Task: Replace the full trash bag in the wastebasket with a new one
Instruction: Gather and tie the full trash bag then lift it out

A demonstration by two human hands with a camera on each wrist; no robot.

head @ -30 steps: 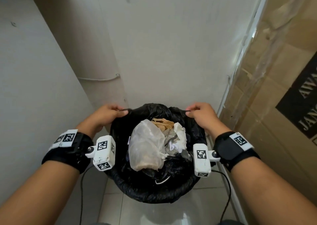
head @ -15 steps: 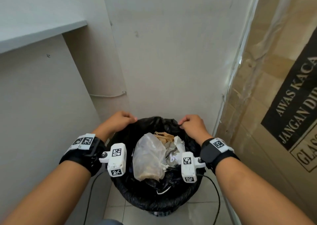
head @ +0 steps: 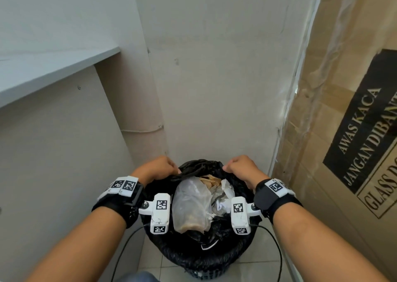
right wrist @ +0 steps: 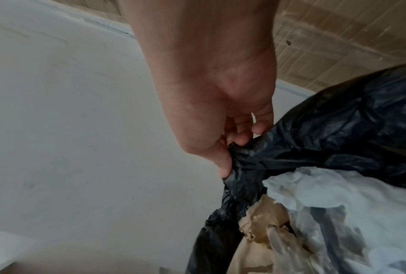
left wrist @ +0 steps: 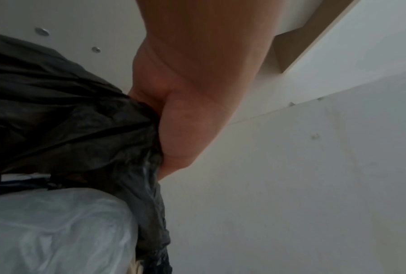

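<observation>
Trash bag upright, mouth upward

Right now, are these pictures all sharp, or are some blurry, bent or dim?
Head view: fairly sharp, evenly lit, and wide-angle bent, with the cardboard box leaning inward. Left wrist view: soft and dim, the left hand and black trash bag blurred. Right wrist view: a little clearer, the right hand still soft.

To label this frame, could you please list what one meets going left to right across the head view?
White shelf → left hand → black trash bag → right hand → cardboard box.
</observation>
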